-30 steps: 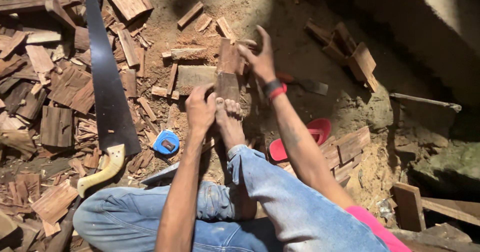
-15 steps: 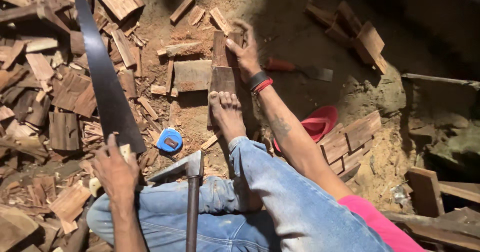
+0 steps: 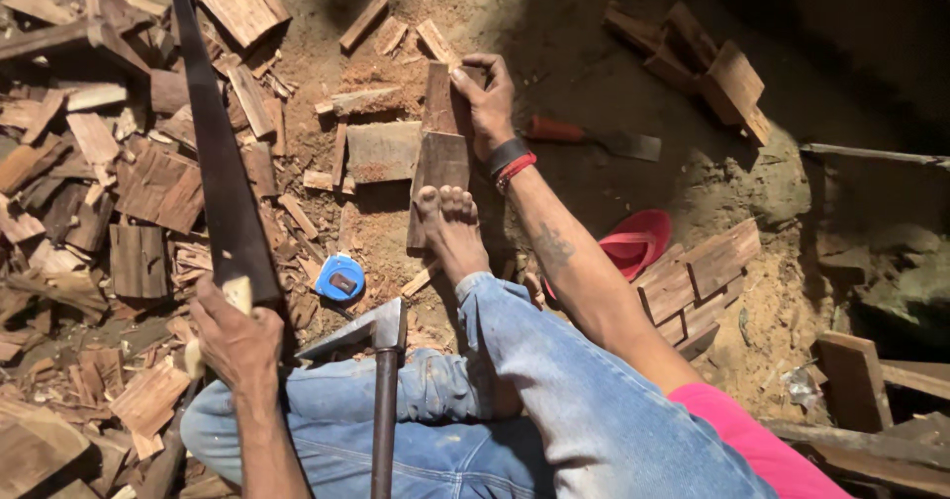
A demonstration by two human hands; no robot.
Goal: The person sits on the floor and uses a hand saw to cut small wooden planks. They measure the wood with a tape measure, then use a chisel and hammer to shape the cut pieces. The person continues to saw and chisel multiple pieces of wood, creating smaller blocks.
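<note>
The left hand [image 3: 236,336] grips the handsaw [image 3: 220,163] handle left of the wood block [image 3: 442,148]; the right hand [image 3: 490,103] seemingly clasps the block's top edge.

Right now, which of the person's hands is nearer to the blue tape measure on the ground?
Left. The left hand grips the saw handle just below-left of the tape measure; the right hand holds the wood block farther up.

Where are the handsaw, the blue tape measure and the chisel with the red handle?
handsaw [image 3: 223,178]: head view, middle of the dark blade.
blue tape measure [image 3: 340,278]: head view, middle of its round case.
chisel with the red handle [image 3: 556,130]: head view, on the red handle.
</note>
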